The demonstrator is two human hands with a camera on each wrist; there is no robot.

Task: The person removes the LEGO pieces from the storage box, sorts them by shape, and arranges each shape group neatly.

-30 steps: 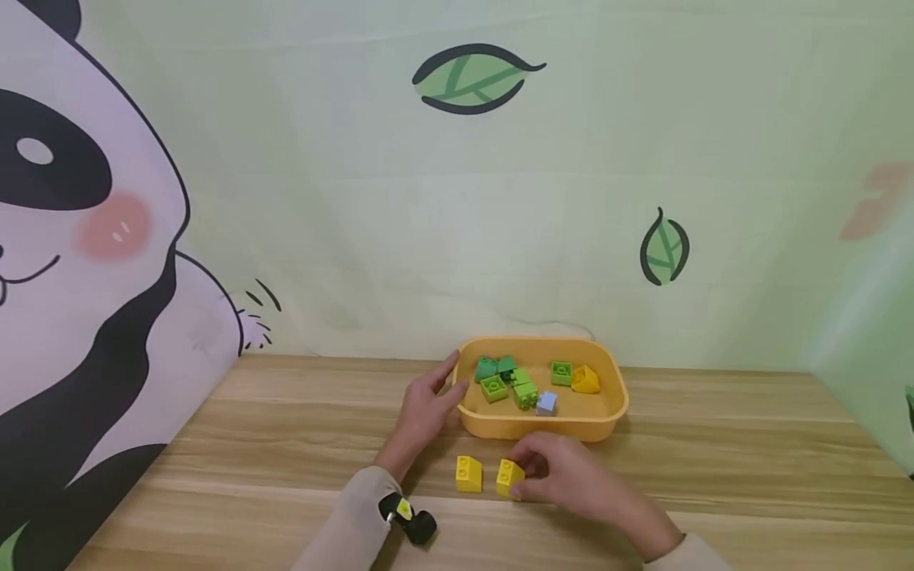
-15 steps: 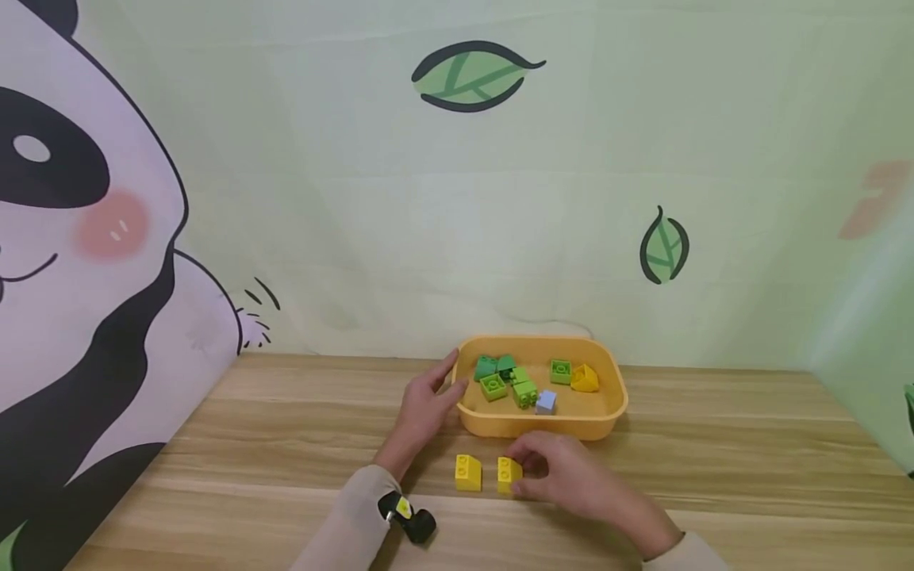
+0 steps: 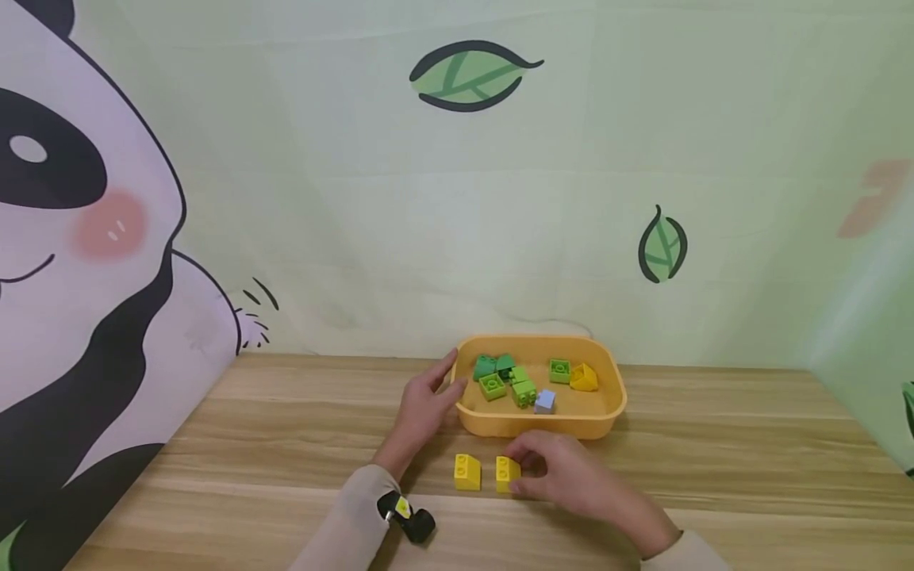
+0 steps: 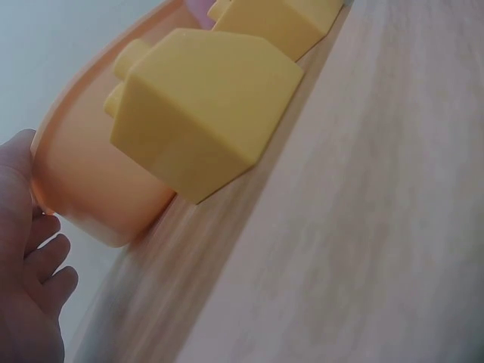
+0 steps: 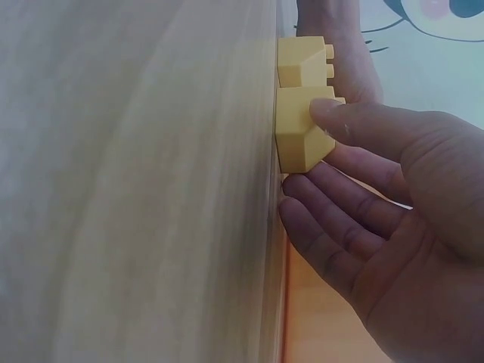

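My right hand [image 3: 564, 472] pinches a yellow slope brick [image 3: 505, 474] between thumb and fingers; the brick stands on the table with its two studs up. In the right wrist view, the thumb [image 5: 344, 121] lies on that brick's near side. A matching yellow slope brick [image 3: 467, 473] stands a short gap to the left, apart from it. Behind both is an orange-yellow plastic tub [image 3: 539, 427]. My left hand [image 3: 423, 408] holds the tub's left end, thumb at the rim and fingers along the outside. In the left wrist view, several of its fingers [image 4: 47, 257] are curled beside the tub wall.
Inside the tub lie several green bricks [image 3: 524, 392], a light blue brick [image 3: 545, 402] and an orange-yellow brick [image 3: 584, 378]. The wooden table [image 3: 321, 444] runs back to a pale green printed backdrop [image 3: 357, 238]. A black device [image 3: 407, 517] sits on my left sleeve.
The yellow slope brick in my right hand has turned slightly and now stands straighter, roughly in line with the other one. My left hand stays at the tub.
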